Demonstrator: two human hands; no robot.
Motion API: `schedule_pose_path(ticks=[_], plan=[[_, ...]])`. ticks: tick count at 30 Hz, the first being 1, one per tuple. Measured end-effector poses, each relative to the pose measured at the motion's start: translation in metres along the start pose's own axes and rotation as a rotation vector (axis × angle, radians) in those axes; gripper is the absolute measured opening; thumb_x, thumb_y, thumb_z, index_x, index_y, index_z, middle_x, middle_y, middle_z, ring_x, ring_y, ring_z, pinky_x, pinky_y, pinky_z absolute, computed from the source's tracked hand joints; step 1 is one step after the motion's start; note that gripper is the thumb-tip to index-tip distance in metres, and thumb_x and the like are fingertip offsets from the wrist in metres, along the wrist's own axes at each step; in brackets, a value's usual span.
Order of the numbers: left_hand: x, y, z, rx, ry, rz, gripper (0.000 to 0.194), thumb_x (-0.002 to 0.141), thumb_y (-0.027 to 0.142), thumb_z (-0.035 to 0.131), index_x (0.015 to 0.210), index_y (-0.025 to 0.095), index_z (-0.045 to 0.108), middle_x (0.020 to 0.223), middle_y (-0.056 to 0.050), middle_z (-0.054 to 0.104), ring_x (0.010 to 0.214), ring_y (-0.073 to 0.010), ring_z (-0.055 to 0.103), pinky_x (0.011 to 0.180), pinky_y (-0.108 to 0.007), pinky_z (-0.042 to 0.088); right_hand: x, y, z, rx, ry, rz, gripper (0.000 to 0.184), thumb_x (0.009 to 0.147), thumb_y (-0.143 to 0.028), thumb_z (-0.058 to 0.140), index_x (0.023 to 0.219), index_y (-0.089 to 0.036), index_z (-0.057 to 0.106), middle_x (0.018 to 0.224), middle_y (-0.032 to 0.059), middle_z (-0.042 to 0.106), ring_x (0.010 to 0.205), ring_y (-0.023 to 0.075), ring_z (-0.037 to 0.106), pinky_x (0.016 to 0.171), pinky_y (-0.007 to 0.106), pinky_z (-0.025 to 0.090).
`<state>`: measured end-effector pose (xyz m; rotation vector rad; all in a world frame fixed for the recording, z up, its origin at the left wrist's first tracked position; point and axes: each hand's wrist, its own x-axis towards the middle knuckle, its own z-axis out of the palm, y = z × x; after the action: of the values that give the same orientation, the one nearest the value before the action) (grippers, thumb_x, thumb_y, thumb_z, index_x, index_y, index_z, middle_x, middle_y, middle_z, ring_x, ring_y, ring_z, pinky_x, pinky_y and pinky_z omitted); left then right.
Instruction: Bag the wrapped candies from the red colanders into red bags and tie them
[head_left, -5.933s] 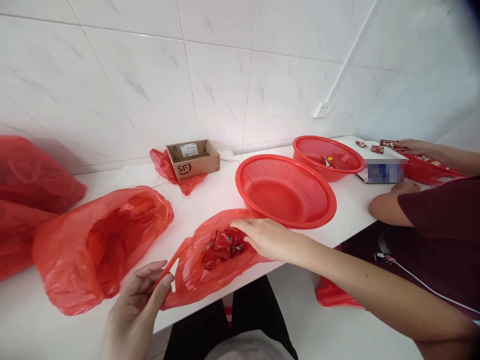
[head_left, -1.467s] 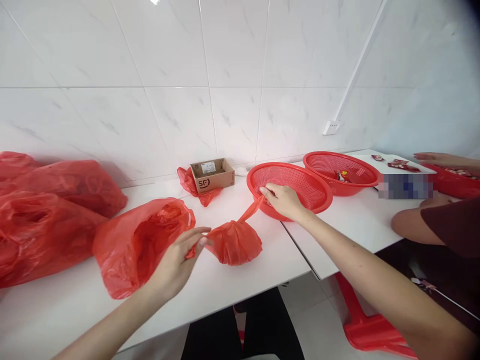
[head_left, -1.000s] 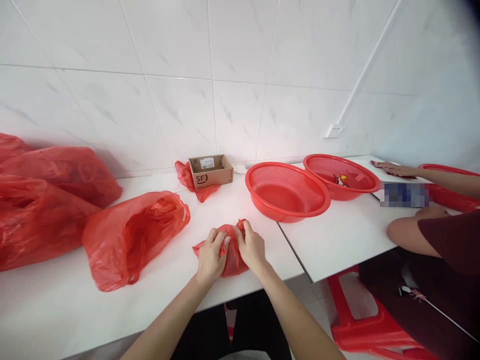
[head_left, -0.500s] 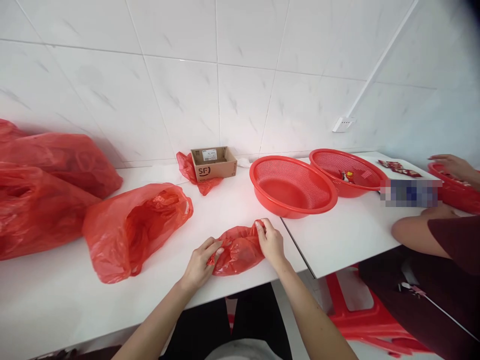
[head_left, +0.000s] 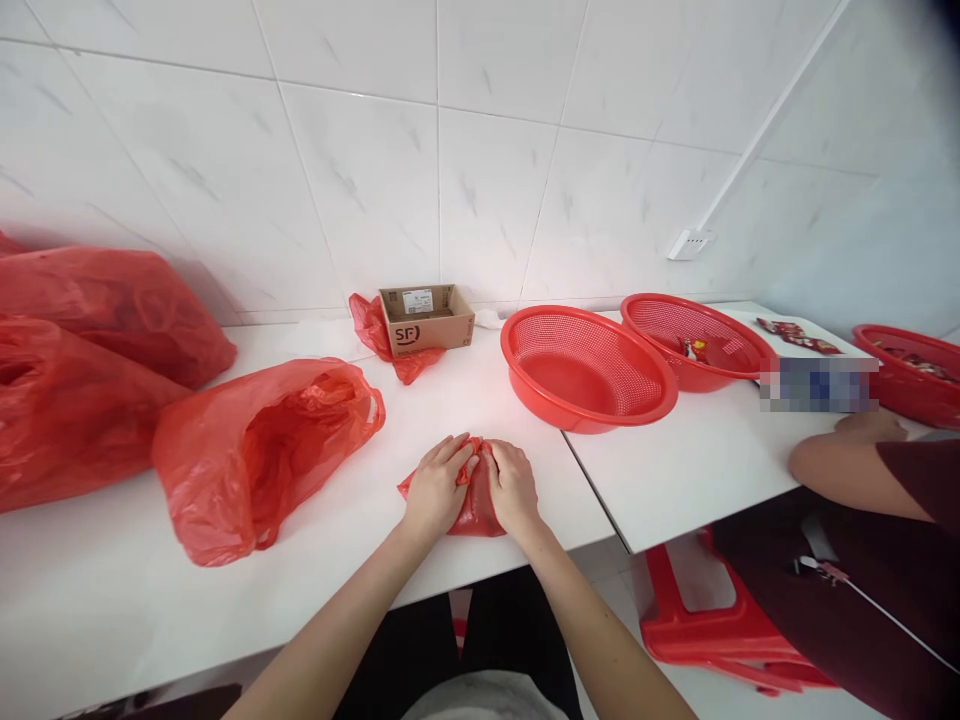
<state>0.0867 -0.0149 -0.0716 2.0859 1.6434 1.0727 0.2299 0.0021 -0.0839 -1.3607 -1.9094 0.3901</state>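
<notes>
Close to the table's front edge lies a small red plastic bag (head_left: pixel 478 515), with both hands on it. My left hand (head_left: pixel 439 485) is closed on the gathered plastic at the bag's upper left. My right hand (head_left: pixel 512 485) grips the same bag from the right, thumb toward the middle. The two hands are close together, and parts of the bag are hidden under them. Left of them, a larger red plastic bag (head_left: pixel 202 440) lies on its side, its mouth facing right toward my hands.
More filled red bags (head_left: pixel 112 310) lie at the far left. A small cardboard box (head_left: pixel 433 335) stands by the wall on red plastic. To the right are a red basket (head_left: pixel 589 415) and a second red basket (head_left: pixel 720 370) with small packets. A co-worker's arm (head_left: pixel 847 470) rests at the right.
My hands have come together over the small bag, bunching its plastic between them. At the far right, the co-worker's raised hand has left the red container.
</notes>
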Motion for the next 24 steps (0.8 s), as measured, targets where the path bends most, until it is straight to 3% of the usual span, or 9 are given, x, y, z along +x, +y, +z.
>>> schedule_pose_path(ticks=[7,12,15,18,21,24], plan=[[0.004,-0.011,0.002,-0.061,-0.035,-0.053,0.032,0.093,0.031,0.047,0.116,0.022,0.068,0.122,-0.007,0.068,0.127,-0.0268,0.053,0.106,-0.049,0.043,0.011,0.004,0.0,-0.007,-0.034,0.029,0.027,0.098,-0.027,0.037,0.1,-0.021,0.064,0.098,0.0079,0.066,0.091,0.0237,0.053,0.085,0.037,0.04],[0.001,-0.013,0.003,-0.158,-0.041,-0.096,0.035,0.092,0.035,0.048,0.117,0.022,0.068,0.126,-0.007,0.066,0.132,-0.0282,0.047,0.111,-0.051,0.036,0.011,0.0,0.002,0.075,-0.023,0.068,0.029,0.098,-0.032,0.038,0.097,-0.021,0.064,0.098,0.0084,0.067,0.091,0.0249,0.054,0.086,0.039,0.039],[-0.001,-0.009,-0.005,-0.24,-0.036,-0.111,0.039,0.095,0.041,0.044,0.124,0.024,0.065,0.135,-0.005,0.06,0.134,-0.0242,0.045,0.113,-0.047,0.035,0.013,-0.001,-0.008,0.169,-0.023,0.091,0.036,0.099,-0.04,0.033,0.09,-0.021,0.063,0.091,0.0076,0.068,0.086,0.0227,0.059,0.083,0.037,0.043],[-0.005,-0.002,-0.02,-0.599,-0.007,-0.255,0.042,0.097,0.045,0.04,0.129,0.027,0.06,0.144,-0.003,0.052,0.136,-0.0202,0.044,0.114,-0.041,0.035,0.016,-0.003,-0.031,0.618,-0.074,0.256,0.044,0.099,-0.051,0.027,0.084,-0.021,0.056,0.088,0.0072,0.069,0.077,0.0201,0.063,0.073,0.034,0.048],[-0.012,0.003,-0.033,-1.15,0.04,-0.498,0.04,0.093,0.049,0.047,0.118,0.025,0.068,0.136,-0.005,0.06,0.133,-0.0218,0.047,0.115,-0.04,0.034,0.015,-0.006,-0.056,1.211,-0.142,0.476,0.039,0.094,-0.058,0.039,0.079,-0.023,0.049,0.086,0.006,0.067,0.075,0.0208,0.064,0.069,0.035,0.049],[-0.02,0.003,-0.039,-1.431,0.133,-0.631,0.033,0.089,0.046,0.055,0.1,0.023,0.076,0.12,-0.006,0.069,0.128,-0.0226,0.052,0.115,-0.038,0.034,0.011,-0.007,-0.065,1.365,-0.081,0.544,0.038,0.087,-0.057,0.053,0.073,-0.023,0.045,0.071,0.0015,0.058,0.07,0.02,0.062,0.068,0.034,0.049]])
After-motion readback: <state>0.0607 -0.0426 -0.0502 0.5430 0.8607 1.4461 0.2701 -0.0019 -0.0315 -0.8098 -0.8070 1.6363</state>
